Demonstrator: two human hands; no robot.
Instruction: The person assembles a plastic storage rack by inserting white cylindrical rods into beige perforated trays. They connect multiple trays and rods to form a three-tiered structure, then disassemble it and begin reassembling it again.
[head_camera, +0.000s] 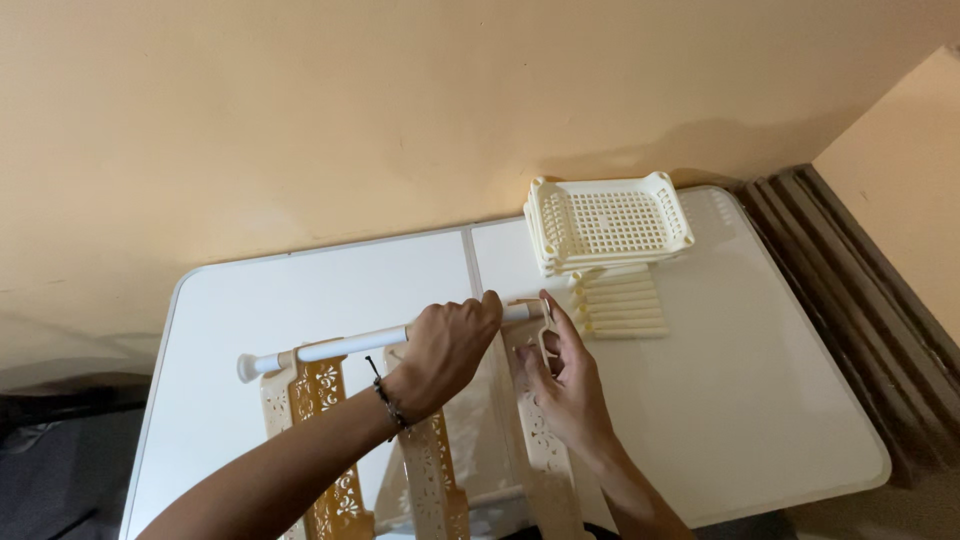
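Note:
My left hand (448, 347) is wrapped around a white rod (330, 348) that lies crosswise over a cream plastic frame with cut-out patterned uprights (430, 470). My right hand (565, 375) pinches a small cream plastic piece (545, 330) at the rod's right end, above the frame's right upright (545, 450). A dark cord bracelet sits on my left wrist. The frame rests on a white folding table (760, 400).
A stack of cream perforated plastic trays (607, 222) stands at the table's far edge. Several short cream tubes (620, 303) lie side by side just in front of it. A tan wall rises behind; dark wooden trim (870, 300) runs along the right.

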